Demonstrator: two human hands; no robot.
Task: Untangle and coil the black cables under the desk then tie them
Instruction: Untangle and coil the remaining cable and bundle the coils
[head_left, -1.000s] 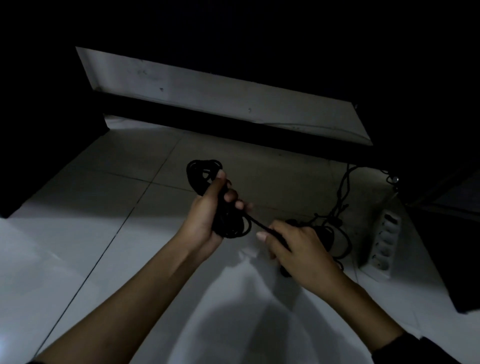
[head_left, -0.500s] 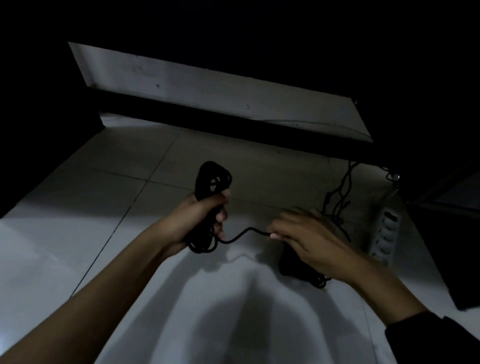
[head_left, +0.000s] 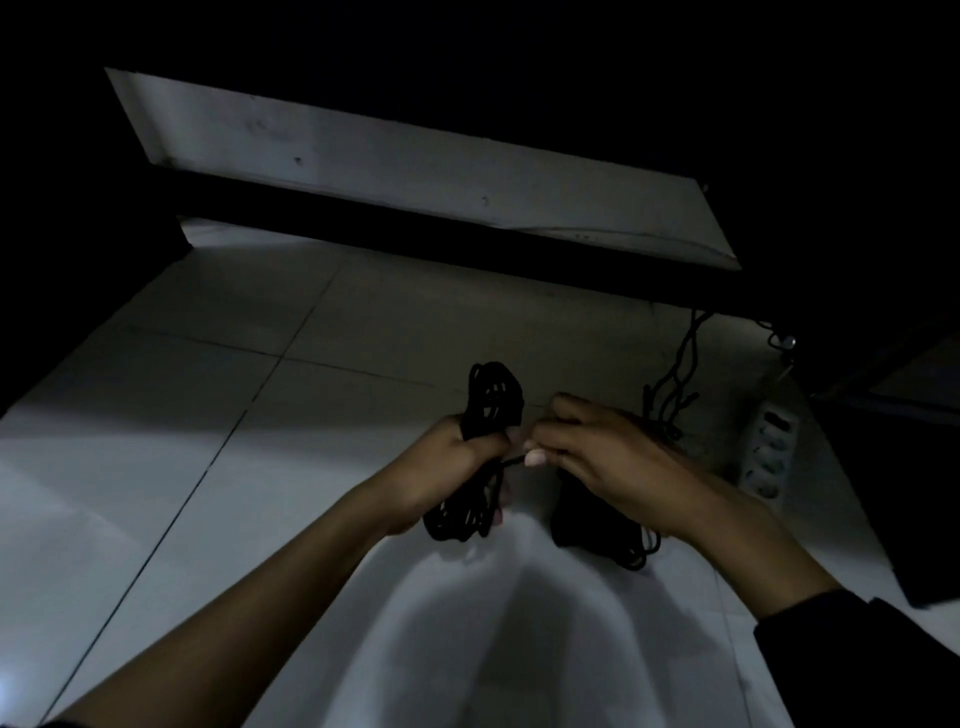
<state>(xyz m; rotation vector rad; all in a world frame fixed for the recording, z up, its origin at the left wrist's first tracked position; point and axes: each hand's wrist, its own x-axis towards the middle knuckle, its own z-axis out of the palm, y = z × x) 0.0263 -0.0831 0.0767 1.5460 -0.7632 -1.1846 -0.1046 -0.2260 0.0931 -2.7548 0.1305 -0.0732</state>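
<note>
Black thin-cord coil is largely wound, gripped mid-bundle in my left hand above the tiled floor. Right hand fingers pinch its loose tail. Tying remains; further tangled black cables lie beyond, unsorted.

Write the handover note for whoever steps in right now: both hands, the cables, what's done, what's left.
Left hand: grips the coiled black cable round its middle, loops sticking out above and below the fist.
Right hand: pinches the cable's free end right beside the left hand.
On the tiled floor: a second dark bundle under the right hand; loose tangled cables beyond it, running up toward the desk; a white power strip to the right.
Done: one cable coiled.
Left: wrap and tie off this coil with the free end, then untangle, coil and tie the loose cables. Whether the floor bundle is tied cannot be seen.
</note>
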